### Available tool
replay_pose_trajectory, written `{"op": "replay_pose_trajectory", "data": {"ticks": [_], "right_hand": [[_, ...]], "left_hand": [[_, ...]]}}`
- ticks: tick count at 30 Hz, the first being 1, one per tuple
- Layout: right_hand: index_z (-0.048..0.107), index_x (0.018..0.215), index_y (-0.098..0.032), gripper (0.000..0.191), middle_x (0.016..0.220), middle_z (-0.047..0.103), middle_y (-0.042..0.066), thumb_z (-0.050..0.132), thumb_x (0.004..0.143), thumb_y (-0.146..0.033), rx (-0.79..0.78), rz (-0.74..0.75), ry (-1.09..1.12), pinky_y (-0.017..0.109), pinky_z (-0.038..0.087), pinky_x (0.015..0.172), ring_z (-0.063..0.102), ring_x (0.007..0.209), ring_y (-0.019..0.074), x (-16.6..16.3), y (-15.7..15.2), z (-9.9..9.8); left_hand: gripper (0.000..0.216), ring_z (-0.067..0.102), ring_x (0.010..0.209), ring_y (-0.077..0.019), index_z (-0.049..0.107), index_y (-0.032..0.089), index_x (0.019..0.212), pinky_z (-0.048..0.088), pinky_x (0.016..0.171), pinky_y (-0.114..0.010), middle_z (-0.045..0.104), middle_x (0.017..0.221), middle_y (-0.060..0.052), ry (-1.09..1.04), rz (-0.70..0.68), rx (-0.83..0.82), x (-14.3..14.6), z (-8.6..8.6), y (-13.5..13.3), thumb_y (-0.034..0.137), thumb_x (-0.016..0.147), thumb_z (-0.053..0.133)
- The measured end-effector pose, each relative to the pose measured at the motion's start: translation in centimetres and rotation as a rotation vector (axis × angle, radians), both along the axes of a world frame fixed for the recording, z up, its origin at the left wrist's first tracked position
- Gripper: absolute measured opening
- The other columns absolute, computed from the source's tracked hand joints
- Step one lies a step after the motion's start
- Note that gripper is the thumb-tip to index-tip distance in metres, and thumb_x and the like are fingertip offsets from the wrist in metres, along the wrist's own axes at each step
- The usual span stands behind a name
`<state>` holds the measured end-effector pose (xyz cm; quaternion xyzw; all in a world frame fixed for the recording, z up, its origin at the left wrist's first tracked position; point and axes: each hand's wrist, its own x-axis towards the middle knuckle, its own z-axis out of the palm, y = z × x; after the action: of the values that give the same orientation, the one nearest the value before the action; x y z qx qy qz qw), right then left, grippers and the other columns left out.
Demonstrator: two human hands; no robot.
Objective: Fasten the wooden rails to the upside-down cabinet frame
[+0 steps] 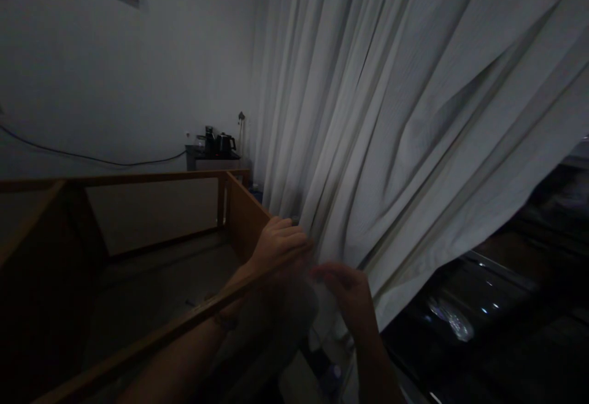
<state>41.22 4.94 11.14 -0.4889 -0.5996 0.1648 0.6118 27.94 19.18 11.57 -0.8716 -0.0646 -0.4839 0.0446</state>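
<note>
At one o'clock, a curtain [368,97] is showing off-white, its folds striping it in soft grey. Toward eight, a wooden frame [184,320] is looking orange-brown, deepening almost to black. At ten, the wall [138,72] is appearing plain bluish grey, and a kettle [224,145] is showing black. At nine, a cable [115,163] is looking black.

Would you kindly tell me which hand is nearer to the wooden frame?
Left. The left hand rests on the wooden frame at its right-hand corner; the right hand is farther right, close to that corner, too blurred to tell whether it touches.
</note>
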Motion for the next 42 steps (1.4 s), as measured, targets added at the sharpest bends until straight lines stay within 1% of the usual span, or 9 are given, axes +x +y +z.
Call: {"op": "replay_pose_trajectory", "data": {"ticks": [5, 11, 17, 21, 25, 32, 36, 39, 42], "right_hand": [[0.078, 0.080, -0.022, 0.029, 0.073, 0.078, 0.004, 0.067, 0.086, -0.049, 0.006, 0.039, -0.063, 0.027, 0.058, 0.061, 0.073, 0.066, 0.0187, 0.7, 0.2, 0.4], [0.074, 0.097, -0.024, 0.015, 0.084, 0.077, 0.003, 0.060, 0.095, -0.024, 0.371, -0.173, -0.511, 0.026, 0.057, 0.072, 0.071, 0.077, 0.0153, 0.0, -0.5, 1.0], [0.066, 0.115, -0.022, 0.025, 0.096, 0.074, 0.006, 0.046, 0.101, -0.020, 0.393, -0.149, -0.612, 0.026, 0.055, 0.079, 0.067, 0.090, 0.0151, 0.1, -0.5, -0.5], [0.064, 0.120, -0.023, 0.030, 0.100, 0.071, 0.006, 0.039, 0.103, -0.021, 0.347, -0.096, -0.582, 0.028, 0.052, 0.082, 0.064, 0.095, 0.0163, 0.4, -0.6, -0.7], [0.070, 0.111, -0.026, 0.030, 0.087, 0.062, 0.004, 0.042, 0.102, -0.026, 0.255, -0.080, -0.502, 0.028, 0.050, 0.074, 0.060, 0.084, 0.0163, 0.2, -0.9, -0.3], [0.066, 0.115, -0.028, 0.025, 0.081, 0.062, 0.000, 0.049, 0.099, -0.038, 0.005, -0.016, -0.138, 0.023, 0.048, 0.063, 0.059, 0.071, 0.0133, 0.0, -1.0, -0.7], [0.066, 0.107, -0.024, 0.028, 0.070, 0.061, -0.002, 0.051, 0.098, -0.045, 0.018, -0.026, 0.052, 0.022, 0.049, 0.058, 0.059, 0.062, 0.0118, -0.4, -0.5, -0.6], [0.060, 0.115, -0.024, 0.029, 0.064, 0.061, -0.005, 0.052, 0.097, -0.045, 0.066, 0.012, 0.122, 0.023, 0.052, 0.057, 0.061, 0.057, 0.0119, -0.8, -0.3, -0.8], [0.053, 0.116, -0.026, 0.025, 0.064, 0.066, -0.006, 0.057, 0.096, -0.040, 0.120, -0.058, 0.166, 0.025, 0.056, 0.059, 0.066, 0.056, 0.0129, -1.0, -0.3, -1.6]], "left_hand": [[0.039, 0.045, 0.060, -0.0162, 0.051, 0.020, 0.062, 0.027, 0.061, -0.034, 0.054, 0.059, 0.000, 0.004, -0.013, 0.019, 0.1, -0.3, 0.3, 0.042, 0.092, 0.039], [0.043, 0.046, 0.061, -0.0164, 0.052, 0.021, 0.063, 0.029, 0.062, -0.035, 0.054, 0.059, -0.001, 0.004, -0.003, -0.013, 0.0, -0.1, 0.1, 0.045, 0.094, 0.036], [0.048, 0.045, 0.060, -0.0171, 0.051, 0.021, 0.063, 0.029, 0.061, -0.035, 0.053, 0.059, -0.001, -0.010, -0.035, 0.003, 0.0, 0.0, -0.1, 0.052, 0.093, 0.031], [0.046, 0.043, 0.059, -0.0166, 0.048, 0.021, 0.062, 0.028, 0.061, -0.035, 0.052, 0.059, -0.001, -0.023, -0.027, 0.006, 0.0, 0.0, 0.0, 0.048, 0.094, 0.030], [0.044, 0.044, 0.060, -0.0165, 0.049, 0.021, 0.062, 0.028, 0.062, -0.035, 0.053, 0.059, -0.001, 0.005, -0.010, -0.012, -0.1, 0.0, -0.1, 0.046, 0.094, 0.032], [0.029, 0.046, 0.062, -0.0170, 0.050, 0.021, 0.064, 0.030, 0.062, -0.035, 0.054, 0.061, -0.001, 0.029, 0.036, -0.001, -0.1, 0.1, -0.3, 0.042, 0.083, 0.045], [0.023, 0.046, 0.062, -0.0164, 0.049, 0.021, 0.064, 0.029, 0.062, -0.035, 0.054, 0.061, 0.000, 0.034, 0.027, -0.001, -0.2, 0.2, -0.3, 0.037, 0.080, 0.047], [0.024, 0.046, 0.062, -0.0164, 0.049, 0.021, 0.064, 0.029, 0.062, -0.035, 0.053, 0.060, 0.000, 0.038, 0.044, 0.008, -0.2, 0.2, -0.3, 0.037, 0.082, 0.048], [0.025, 0.046, 0.062, -0.0165, 0.049, 0.021, 0.064, 0.030, 0.063, -0.035, 0.053, 0.060, 0.000, 0.053, 0.067, 0.007, -0.1, 0.2, -0.3, 0.037, 0.083, 0.048]]}}
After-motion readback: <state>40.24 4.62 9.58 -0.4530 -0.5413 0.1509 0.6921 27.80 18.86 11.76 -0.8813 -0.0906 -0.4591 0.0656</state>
